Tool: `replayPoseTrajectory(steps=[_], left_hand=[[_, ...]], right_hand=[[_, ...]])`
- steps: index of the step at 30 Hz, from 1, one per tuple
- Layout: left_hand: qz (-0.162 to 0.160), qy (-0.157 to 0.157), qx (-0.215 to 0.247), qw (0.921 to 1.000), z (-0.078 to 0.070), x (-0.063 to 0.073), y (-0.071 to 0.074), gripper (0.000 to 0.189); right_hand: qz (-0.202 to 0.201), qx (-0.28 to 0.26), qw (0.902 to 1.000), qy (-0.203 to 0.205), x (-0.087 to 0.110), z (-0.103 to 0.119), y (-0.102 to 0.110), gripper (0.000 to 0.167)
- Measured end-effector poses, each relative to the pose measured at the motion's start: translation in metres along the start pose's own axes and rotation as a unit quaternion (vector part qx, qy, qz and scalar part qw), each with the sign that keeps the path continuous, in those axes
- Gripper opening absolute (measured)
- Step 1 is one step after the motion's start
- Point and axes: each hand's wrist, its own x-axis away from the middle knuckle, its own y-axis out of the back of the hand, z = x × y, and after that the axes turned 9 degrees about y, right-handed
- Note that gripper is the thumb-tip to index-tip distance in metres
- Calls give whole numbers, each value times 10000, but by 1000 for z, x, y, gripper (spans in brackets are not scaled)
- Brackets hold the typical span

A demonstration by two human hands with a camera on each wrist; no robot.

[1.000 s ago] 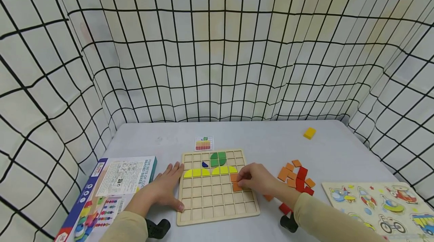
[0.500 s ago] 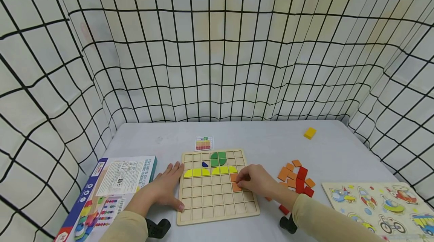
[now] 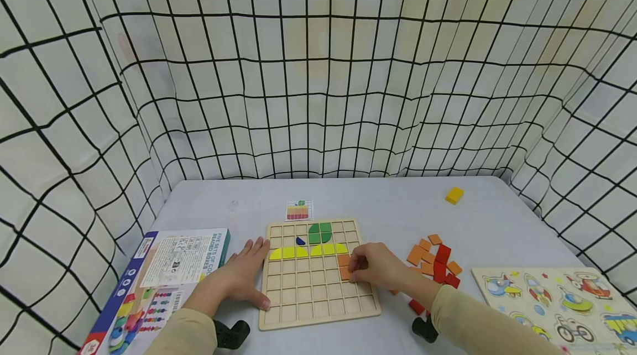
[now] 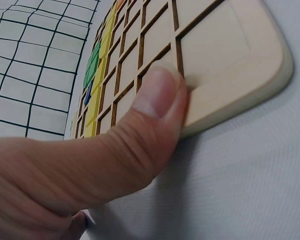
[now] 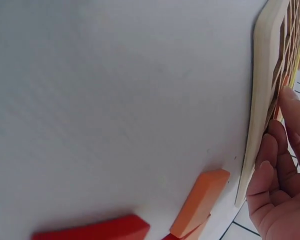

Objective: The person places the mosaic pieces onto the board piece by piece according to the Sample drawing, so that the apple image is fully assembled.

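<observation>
- Board [image 3: 318, 323] lies flat on the table [image 3: 378, 205], in front of the person, between the two hands.
- Left hand [image 3: 245, 275] is spread wide, its fingers along the left edge of the board; its thumb presses on the near left corner.
- Right hand [image 3: 378, 264] is narrow, fingers curled and tips close together at the lower orange tile [image 3: 344, 273]; whether it pinches that tile, I cannot tell.
- Upper orange tile [image 3: 343, 260] sits in the cell just above, under the right end of the yellow tiles [image 3: 282, 254], which run across the board.
- Green tiles [image 3: 320, 233] and a blue tile [image 3: 301, 241] sit above the yellow ones.
- Card [image 3: 299, 210] with a small coloured picture lies just beyond the far edge.
- Loose orange tiles [image 3: 414, 255] and red tiles [image 3: 440, 272] lie scattered to the right of the board.
- Yellow block [image 3: 454, 195] lies farther back, well apart from them.
- Box [image 3: 164, 258] lies at the left, a picture puzzle [image 3: 547, 302] at the right.
</observation>
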Motion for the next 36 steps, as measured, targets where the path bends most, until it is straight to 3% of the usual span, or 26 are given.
replayPoseTrajectory(steps=[11, 17, 23, 29, 36], left_hand=[[23, 28, -46, 10000, 0, -1, 0, 129], [42, 43, -68, 10000, 1, -2, -1, 129], [44, 78, -39, 10000, 2, -2, -1, 129], [48, 58, -64, 10000, 1, -2, -1, 129], [18, 38, -48, 10000, 0, -2, -1, 129]], right_hand=[[-323, 288, 9988, -212, 13, -14, 23, 9], [48, 382, 9987, -331, 35, -32, 44, 9], [289, 722, 9969, -126, 53, -42, 56, 10], [463, 655, 9967, -128, 57, -49, 57, 15], [340, 886, 9954, -142, 53, -48, 54, 18]])
